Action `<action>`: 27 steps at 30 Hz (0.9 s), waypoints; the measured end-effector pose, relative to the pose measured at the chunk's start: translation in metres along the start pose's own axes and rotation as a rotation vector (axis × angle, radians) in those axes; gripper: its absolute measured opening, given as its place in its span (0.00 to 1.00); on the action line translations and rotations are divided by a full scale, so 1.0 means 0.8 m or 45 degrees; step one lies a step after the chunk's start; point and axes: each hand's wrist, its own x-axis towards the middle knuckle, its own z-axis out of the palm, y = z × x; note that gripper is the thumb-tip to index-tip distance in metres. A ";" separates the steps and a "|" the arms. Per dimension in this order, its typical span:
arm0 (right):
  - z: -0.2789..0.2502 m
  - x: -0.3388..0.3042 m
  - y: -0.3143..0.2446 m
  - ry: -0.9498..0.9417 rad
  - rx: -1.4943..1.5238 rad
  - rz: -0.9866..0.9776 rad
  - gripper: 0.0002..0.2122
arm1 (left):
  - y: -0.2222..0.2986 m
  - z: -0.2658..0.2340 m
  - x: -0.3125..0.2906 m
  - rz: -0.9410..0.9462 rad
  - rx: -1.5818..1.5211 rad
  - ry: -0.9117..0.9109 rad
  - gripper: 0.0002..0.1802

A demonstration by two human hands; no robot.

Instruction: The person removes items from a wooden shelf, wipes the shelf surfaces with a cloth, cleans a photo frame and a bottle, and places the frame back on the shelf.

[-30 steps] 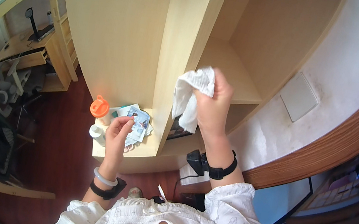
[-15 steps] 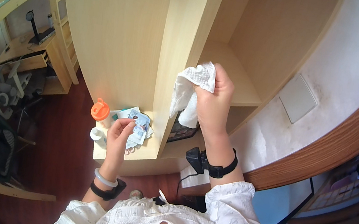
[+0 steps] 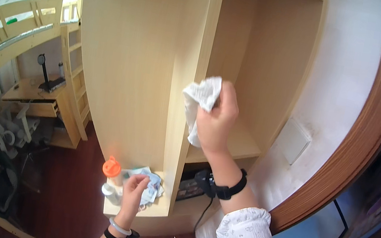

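Note:
My right hand (image 3: pixel 217 118) is raised and holds a crumpled white cloth (image 3: pixel 198 101) against the front edge of the upright wooden panel (image 3: pixel 189 73) of a light wood shelf unit. My left hand (image 3: pixel 131 193) rests lower down on the desk surface (image 3: pixel 161 209), fingers loosely curled on a pile of small packets and papers (image 3: pixel 151 189). A bottle with an orange cap (image 3: pixel 112 169) and a small white bottle (image 3: pixel 109 191) stand just left of that hand. Both wrists wear black bands.
An open shelf compartment (image 3: pixel 241 145) lies behind the cloth. A dark device with a cable (image 3: pixel 200 181) sits under the shelf. A bunk bed with a ladder (image 3: pixel 65 68), a second desk (image 3: pixel 33 93) and clutter on the dark red floor are at the left. A white wall (image 3: pixel 336 93) is on the right.
My right hand has moved the cloth slightly up along the panel edge. My left hand stays on the packets.

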 end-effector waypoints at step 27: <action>0.022 0.268 -0.031 0.295 -0.069 0.018 0.05 | 0.033 -0.008 0.002 0.107 -0.147 -0.067 0.10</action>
